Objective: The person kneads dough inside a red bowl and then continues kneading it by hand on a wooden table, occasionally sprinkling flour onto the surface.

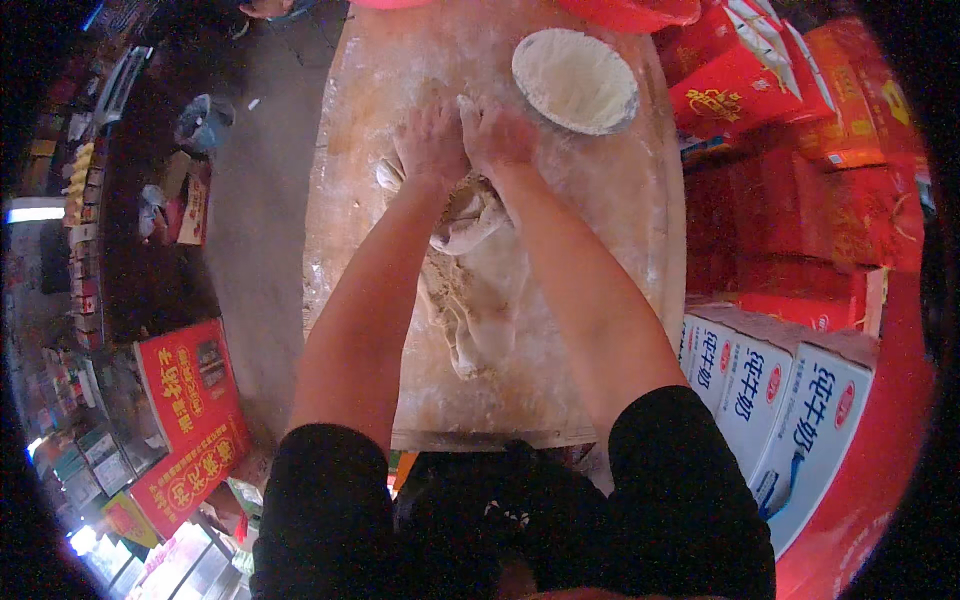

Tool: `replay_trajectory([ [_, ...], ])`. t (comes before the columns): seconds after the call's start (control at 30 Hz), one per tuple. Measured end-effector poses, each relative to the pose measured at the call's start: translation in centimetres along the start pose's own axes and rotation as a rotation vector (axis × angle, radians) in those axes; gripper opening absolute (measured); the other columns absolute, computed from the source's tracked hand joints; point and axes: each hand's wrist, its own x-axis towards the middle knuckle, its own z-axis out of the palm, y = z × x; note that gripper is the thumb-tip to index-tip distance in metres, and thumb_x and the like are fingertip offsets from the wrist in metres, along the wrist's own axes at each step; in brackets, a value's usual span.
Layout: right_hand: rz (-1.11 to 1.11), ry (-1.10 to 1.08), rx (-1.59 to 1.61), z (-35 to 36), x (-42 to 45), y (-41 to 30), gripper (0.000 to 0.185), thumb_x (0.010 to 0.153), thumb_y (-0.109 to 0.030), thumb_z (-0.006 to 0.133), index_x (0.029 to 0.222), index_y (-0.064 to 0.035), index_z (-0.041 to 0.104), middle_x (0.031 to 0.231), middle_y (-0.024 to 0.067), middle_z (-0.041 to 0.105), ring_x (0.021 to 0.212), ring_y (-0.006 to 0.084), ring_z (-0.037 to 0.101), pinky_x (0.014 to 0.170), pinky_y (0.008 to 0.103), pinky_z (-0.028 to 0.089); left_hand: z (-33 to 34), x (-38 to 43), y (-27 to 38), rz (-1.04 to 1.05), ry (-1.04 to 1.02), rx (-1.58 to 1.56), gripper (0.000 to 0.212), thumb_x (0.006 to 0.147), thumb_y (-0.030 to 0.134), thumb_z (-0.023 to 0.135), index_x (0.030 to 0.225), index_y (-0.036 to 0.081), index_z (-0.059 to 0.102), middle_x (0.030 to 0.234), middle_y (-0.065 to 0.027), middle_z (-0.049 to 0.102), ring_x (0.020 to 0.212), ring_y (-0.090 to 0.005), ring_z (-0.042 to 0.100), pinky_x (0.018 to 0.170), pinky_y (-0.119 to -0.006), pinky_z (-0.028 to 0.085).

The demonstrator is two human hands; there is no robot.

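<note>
My left hand (433, 142) lies palm down, fingers pointing away from me, over a floured wooden board (600, 247). Beside it is my right hand (499, 139), also palm down and slightly blurred, with white flour on its thumb. Pale dough (474, 221) shows between my wrists, partly hidden by the hands and forearms. A small end of dough (388, 176) sticks out left of my left hand. Toward me, a strip of brown crumbly matter (450, 281) runs down the board to a thin dough piece (463, 352). What lies under my palms is hidden.
A round bowl of white flour (576, 81) stands at the board's far right. Red basins (630, 11) touch the far edge. Red gift bags (735, 97) and milk cartons (772, 397) line the right side. Cardboard boxes (193, 202) sit left across the floor (262, 210).
</note>
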Motion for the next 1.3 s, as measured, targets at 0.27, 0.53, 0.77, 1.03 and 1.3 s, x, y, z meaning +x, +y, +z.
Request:
replay_trajectory([
  [0.27, 0.04, -0.566, 0.047, -3.0, -3.0, 5.2, 0.079, 0.08, -0.075, 0.044, 0.114, -0.0074, 0.066, 0.121, 0.0205, 0.062, 0.118, 0.0335, 0.056, 0.101, 0.0454, 0.041, -10.4, -14.8, 5.5, 0.253, -0.06, -0.511, 0.041, 0.074, 0.039, 0.072, 0.101, 0.009, 0.065, 0.11, -0.0136, 0.062, 0.097, -0.0326, 0.058, 0.087, -0.044, 0.043],
  [0.53, -0.351, 0.05, -0.116, -10.5, -23.4, -3.4, 0.048, 0.074, -0.044, 0.065, 0.112, -0.0148, 0.066, 0.126, 0.0121, 0.052, 0.124, 0.0413, 0.038, 0.102, 0.0589, 0.031, -7.3, -16.8, -1.6, -0.124, 0.146, -0.766, 0.036, 0.084, 0.028, 0.062, 0.11, 0.003, 0.064, 0.112, -0.0189, 0.06, 0.106, -0.0319, 0.054, 0.097, -0.044, 0.039],
  [0.77, -0.467, 0.033, -0.202, -7.0, -20.4, -2.4, 0.049, 0.074, -0.047, 0.062, 0.113, -0.0178, 0.066, 0.122, 0.0096, 0.054, 0.121, 0.0401, 0.04, 0.101, 0.0579, 0.03, -6.5, -17.3, -1.3, -0.24, 0.018, -0.402, 0.032, 0.087, 0.032, 0.059, 0.108, 0.008, 0.063, 0.122, -0.0131, 0.053, 0.118, -0.0341, 0.044, 0.104, -0.05, 0.028],
  [1.03, -0.217, -0.117, -0.226, -0.3, -7.9, -4.7, 0.065, 0.078, -0.055, 0.06, 0.13, -0.0177, 0.056, 0.135, 0.0081, 0.05, 0.131, 0.0367, 0.036, 0.102, 0.0594, 0.032, -1.5, -7.0, -7.1, -0.473, 0.218, -0.065, 0.069, 0.081, 0.054, 0.062, 0.137, 0.017, 0.045, 0.146, -0.0118, 0.038, 0.142, -0.0361, 0.02, 0.115, -0.053, 0.012],
  [1.3, -0.258, -0.26, -0.18, -2.7, -5.9, -6.8, 0.062, 0.082, -0.056, 0.058, 0.122, -0.0099, 0.059, 0.131, 0.0159, 0.053, 0.128, 0.0386, 0.041, 0.109, 0.0587, 0.026, 1.7, -7.3, -14.3, 0.119, -0.056, 0.009, 0.059, 0.09, 0.048, 0.053, 0.138, 0.017, 0.043, 0.128, -0.012, 0.058, 0.112, -0.0346, 0.055, 0.098, -0.049, 0.039],
])
